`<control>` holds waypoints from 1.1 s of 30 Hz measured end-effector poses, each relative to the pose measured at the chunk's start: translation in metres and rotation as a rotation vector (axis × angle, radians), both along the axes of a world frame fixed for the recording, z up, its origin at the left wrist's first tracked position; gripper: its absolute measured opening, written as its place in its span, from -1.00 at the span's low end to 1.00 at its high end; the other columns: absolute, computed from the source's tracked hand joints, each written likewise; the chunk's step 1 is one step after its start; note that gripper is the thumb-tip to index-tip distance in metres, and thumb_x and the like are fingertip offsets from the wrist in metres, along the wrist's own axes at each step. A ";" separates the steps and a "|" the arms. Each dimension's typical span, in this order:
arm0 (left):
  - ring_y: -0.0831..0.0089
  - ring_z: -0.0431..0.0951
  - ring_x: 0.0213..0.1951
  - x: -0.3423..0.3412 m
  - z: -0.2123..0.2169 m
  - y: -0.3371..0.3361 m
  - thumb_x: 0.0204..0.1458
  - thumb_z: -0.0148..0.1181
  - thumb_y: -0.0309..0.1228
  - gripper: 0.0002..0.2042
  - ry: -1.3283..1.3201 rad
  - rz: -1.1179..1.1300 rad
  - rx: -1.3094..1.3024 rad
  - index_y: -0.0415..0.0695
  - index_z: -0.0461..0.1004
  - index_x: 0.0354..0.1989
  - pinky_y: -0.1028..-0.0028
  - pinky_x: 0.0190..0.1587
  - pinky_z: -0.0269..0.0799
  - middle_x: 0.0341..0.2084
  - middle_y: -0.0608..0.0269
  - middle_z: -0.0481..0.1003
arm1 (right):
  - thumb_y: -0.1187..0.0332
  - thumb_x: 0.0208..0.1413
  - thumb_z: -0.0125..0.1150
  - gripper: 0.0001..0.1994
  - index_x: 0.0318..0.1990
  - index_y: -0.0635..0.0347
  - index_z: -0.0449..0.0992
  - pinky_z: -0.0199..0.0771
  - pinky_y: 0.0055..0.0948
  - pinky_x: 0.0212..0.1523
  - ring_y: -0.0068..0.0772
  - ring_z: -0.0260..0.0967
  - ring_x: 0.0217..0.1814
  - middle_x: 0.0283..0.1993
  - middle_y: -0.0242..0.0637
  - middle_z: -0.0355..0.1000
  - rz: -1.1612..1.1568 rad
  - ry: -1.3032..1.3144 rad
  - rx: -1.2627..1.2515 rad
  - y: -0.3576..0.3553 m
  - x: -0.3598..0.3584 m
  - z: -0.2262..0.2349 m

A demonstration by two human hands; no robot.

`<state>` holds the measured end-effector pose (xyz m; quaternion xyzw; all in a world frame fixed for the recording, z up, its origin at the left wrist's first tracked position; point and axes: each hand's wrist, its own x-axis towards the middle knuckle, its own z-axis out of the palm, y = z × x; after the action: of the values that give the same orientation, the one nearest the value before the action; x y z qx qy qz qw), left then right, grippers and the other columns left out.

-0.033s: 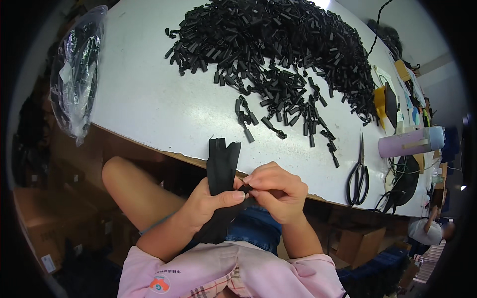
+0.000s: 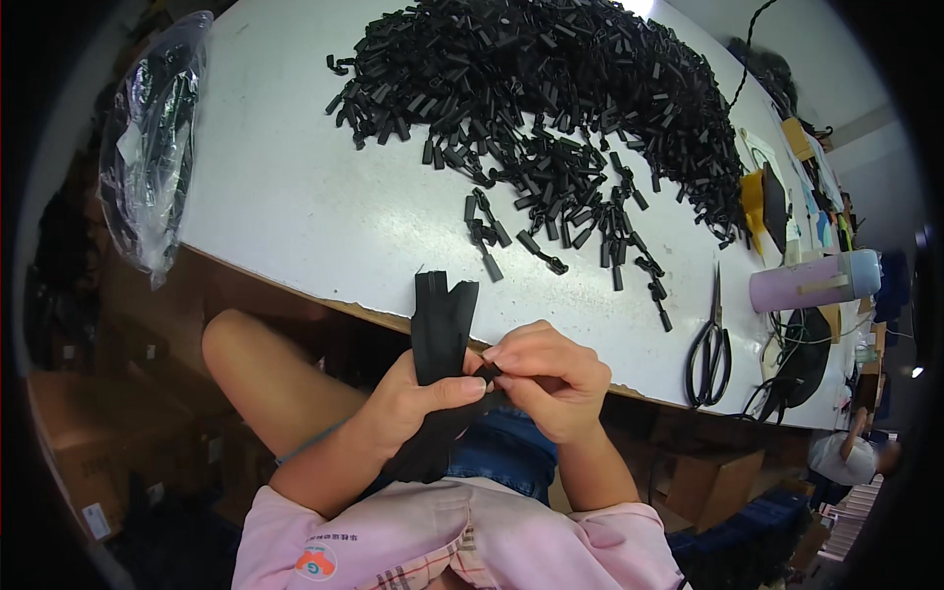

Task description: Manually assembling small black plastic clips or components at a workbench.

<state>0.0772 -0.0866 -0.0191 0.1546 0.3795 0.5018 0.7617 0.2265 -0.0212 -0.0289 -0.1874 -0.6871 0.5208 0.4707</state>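
Holding strip (image 2: 444, 324) — left hand (image 2: 408, 398), barely shifted

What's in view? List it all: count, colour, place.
Table: one, white, upper view
Zip pulls: many, black, table's far side
Bag: one, clear, dark contents, table's left
Scissors: one, black, table's right
Bottle: one, lilac, right of scissors
Cord: one, black, upper right
Clutter: uncounted, mixed, right edge
Boxes: several, brown, below tabletop
Co-worker: one, pale top, far right
Strip: one, black, lower centre
Shirt: one, pink, bottom
Denim garment: one, blue, lap
Leg: one, bare, lower left
Left hand: one, bare, gripping strip
Right hand: one, bare, pinching dark bit
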 end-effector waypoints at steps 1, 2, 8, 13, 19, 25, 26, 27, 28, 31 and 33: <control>0.65 0.31 -0.56 0.001 0.000 0.001 -0.18 0.13 -0.43 -0.81 0.003 -0.001 -0.002 -0.22 0.35 -0.38 0.68 -0.51 0.20 -0.60 0.35 0.33 | 0.74 -0.33 0.06 -0.77 -0.41 0.36 0.44 0.31 -0.51 -0.35 -0.34 0.33 -0.37 -0.40 -0.17 0.40 -0.001 0.003 -0.002 0.000 0.000 0.000; 0.64 0.30 -0.60 0.002 -0.001 0.002 -0.18 0.12 -0.43 -0.81 -0.035 -0.018 -0.020 -0.22 0.34 -0.38 0.67 -0.57 0.19 -0.62 0.34 0.32 | 0.75 -0.37 0.06 -0.77 -0.43 0.38 0.44 0.32 -0.50 -0.37 -0.31 0.33 -0.37 -0.41 -0.13 0.40 -0.030 -0.010 0.047 0.000 0.000 0.001; 0.61 0.28 -0.70 0.002 0.000 0.004 -0.16 0.11 -0.44 -0.81 -0.141 -0.024 -0.070 -0.23 0.32 -0.37 0.65 -0.67 0.15 -0.66 0.32 0.29 | 0.75 -0.42 0.06 -0.75 -0.43 0.38 0.44 0.33 -0.48 -0.38 -0.28 0.33 -0.39 -0.41 -0.09 0.39 -0.099 -0.059 0.226 0.000 0.003 0.002; 0.61 0.30 -0.64 0.004 0.001 0.005 -0.16 0.11 -0.44 -0.82 -0.075 -0.013 -0.032 -0.24 0.33 -0.39 0.65 -0.61 0.18 -0.63 0.31 0.31 | 0.75 -0.42 0.04 -0.73 -0.42 0.37 0.44 0.33 -0.50 -0.40 -0.29 0.33 -0.39 -0.38 -0.09 0.39 -0.160 -0.065 0.301 -0.001 0.001 -0.002; 0.64 0.32 -0.49 0.003 -0.002 0.004 -0.15 0.11 -0.42 -0.84 0.022 0.042 0.063 -0.23 0.36 -0.42 0.63 -0.42 0.22 -0.56 0.32 0.35 | 0.76 -0.39 0.00 -0.74 -0.43 0.37 0.44 0.33 -0.51 -0.40 -0.28 0.33 -0.37 -0.38 -0.08 0.39 -0.127 -0.031 0.163 -0.005 -0.001 -0.005; 0.64 0.32 -0.49 -0.001 -0.003 0.004 -0.14 0.10 -0.42 -0.84 -0.094 -0.034 -0.010 -0.22 0.35 -0.40 0.68 -0.45 0.21 -0.56 0.32 0.35 | 0.76 -0.38 0.00 -0.74 -0.42 0.37 0.44 0.34 -0.50 -0.40 -0.27 0.33 -0.34 -0.38 -0.07 0.39 -0.099 0.005 0.107 -0.007 0.000 -0.007; 0.65 0.32 -0.50 0.000 -0.004 0.003 -0.14 0.10 -0.43 -0.83 -0.091 -0.017 0.011 -0.22 0.34 -0.39 0.68 -0.45 0.21 -0.55 0.31 0.35 | 0.75 -0.37 0.02 -0.73 -0.40 0.35 0.44 0.33 -0.49 -0.35 -0.27 0.33 -0.33 -0.36 -0.11 0.40 -0.099 0.004 0.105 -0.008 0.000 -0.007; 0.65 0.32 -0.50 0.001 -0.004 0.003 -0.14 0.10 -0.44 -0.83 -0.088 0.000 0.033 -0.22 0.34 -0.37 0.69 -0.46 0.22 -0.54 0.30 0.36 | 0.74 -0.36 0.04 -0.72 -0.37 0.33 0.44 0.33 -0.49 -0.31 -0.27 0.34 -0.32 -0.34 -0.15 0.40 -0.098 0.004 0.103 -0.008 0.000 -0.006; 0.65 0.32 -0.50 0.003 -0.004 0.003 -0.14 0.10 -0.44 -0.83 -0.089 0.000 0.032 -0.22 0.34 -0.37 0.69 -0.46 0.22 -0.54 0.30 0.36 | 0.74 -0.36 0.04 -0.72 -0.37 0.33 0.44 0.33 -0.49 -0.31 -0.27 0.34 -0.32 -0.34 -0.15 0.40 -0.098 0.002 0.102 -0.008 0.000 -0.007; 0.64 0.33 -0.49 0.011 -0.002 0.002 -0.12 0.08 -0.48 -0.83 0.112 0.195 0.184 -0.24 0.33 -0.34 0.66 -0.42 0.26 -0.50 0.28 0.37 | 0.70 -0.35 0.07 -0.73 -0.36 0.34 0.43 0.32 -0.51 -0.31 -0.29 0.33 -0.35 -0.33 -0.14 0.39 -0.149 -0.069 0.221 -0.010 -0.002 -0.006; 0.63 0.34 -0.44 0.014 0.000 0.001 -0.12 0.07 -0.52 -0.83 0.346 0.339 0.327 -0.25 0.33 -0.31 0.64 -0.36 0.27 -0.45 0.27 0.36 | 0.65 -0.31 0.12 -0.75 -0.34 0.35 0.41 0.30 -0.58 -0.38 -0.40 0.30 -0.41 -0.37 -0.17 0.36 -0.280 -0.065 0.035 -0.021 -0.004 0.001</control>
<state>0.0911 -0.0861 -0.0191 0.2930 0.4381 0.6428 0.5558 0.2222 -0.0420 -0.0282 -0.2898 -0.6781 0.4318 0.5194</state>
